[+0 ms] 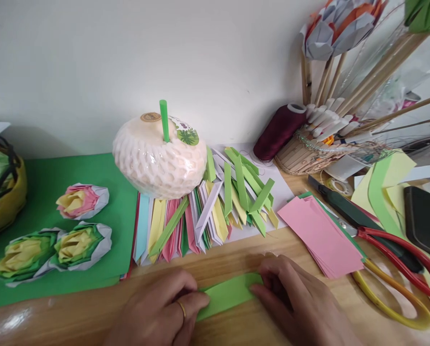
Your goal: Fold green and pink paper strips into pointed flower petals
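Your left hand point(160, 305) and right hand point(297, 295) each pinch one end of the light-green rectangular paper strip point(231, 295), low over the brown wooden table point(70, 319). Likely feather-light, bendy, easily creased; best held at the ends, fingertips only, no tugging.

left hand point(160, 310): back upward, fingers point(197, 302) curled, pinching | right hand point(296, 298): back upward, fingers bent, thumb point(260, 292) pointing left

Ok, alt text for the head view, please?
A left hand and right hand hold a green paper strip on a wooden table. Behind are folded paper pieces and a round wrapped bundle with a green straw; paper flowers sit left, scissors right.
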`<state>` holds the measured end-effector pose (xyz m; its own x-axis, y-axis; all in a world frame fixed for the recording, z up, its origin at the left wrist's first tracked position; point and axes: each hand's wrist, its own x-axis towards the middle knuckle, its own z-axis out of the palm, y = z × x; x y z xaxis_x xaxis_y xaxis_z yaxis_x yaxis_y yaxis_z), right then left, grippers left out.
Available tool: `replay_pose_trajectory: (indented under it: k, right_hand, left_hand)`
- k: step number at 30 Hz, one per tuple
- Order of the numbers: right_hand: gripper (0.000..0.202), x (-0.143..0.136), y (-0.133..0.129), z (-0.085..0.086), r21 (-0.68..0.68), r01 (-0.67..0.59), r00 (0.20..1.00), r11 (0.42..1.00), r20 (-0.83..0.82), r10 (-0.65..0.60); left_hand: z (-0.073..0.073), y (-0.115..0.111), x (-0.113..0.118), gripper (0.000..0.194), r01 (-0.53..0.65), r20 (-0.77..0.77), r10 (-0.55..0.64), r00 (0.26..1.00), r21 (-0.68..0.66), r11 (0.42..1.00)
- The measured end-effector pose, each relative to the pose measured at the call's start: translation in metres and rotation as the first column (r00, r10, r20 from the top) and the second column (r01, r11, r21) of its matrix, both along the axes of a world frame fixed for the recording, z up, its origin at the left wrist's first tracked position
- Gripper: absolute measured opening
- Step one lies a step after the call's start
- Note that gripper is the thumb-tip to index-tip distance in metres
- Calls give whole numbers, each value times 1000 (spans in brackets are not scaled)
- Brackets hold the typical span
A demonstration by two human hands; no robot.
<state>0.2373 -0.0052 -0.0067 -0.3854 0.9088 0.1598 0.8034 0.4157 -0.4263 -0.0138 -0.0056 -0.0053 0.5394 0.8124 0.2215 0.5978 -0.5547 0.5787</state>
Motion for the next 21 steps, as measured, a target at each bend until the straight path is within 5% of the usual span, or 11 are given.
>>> replay_pose_trajectory:
  k: [8,13,17,21]
  right_hand:
    - [9,0,2,-1,-20,-24,1000,1000,-7,24]
    - [11,-1,4,5,-77,-39,999,996,-38,36]
    - [17,-1,4,7,-95,-48,998,994,-45,44]
    - [15,-1,4,7,-129,-43,998,991,-50,36]
  left_hand:
    - [5,4,3,28,13,-7,-13,1000,8,1000]
    - [7,2,2,30,18,-152,-15,988,17,1000]
    - [3,6,4,28,62,-177,-19,984,244,968]
    - [-11,7,10,32,175,-117,-133,984,514,840]
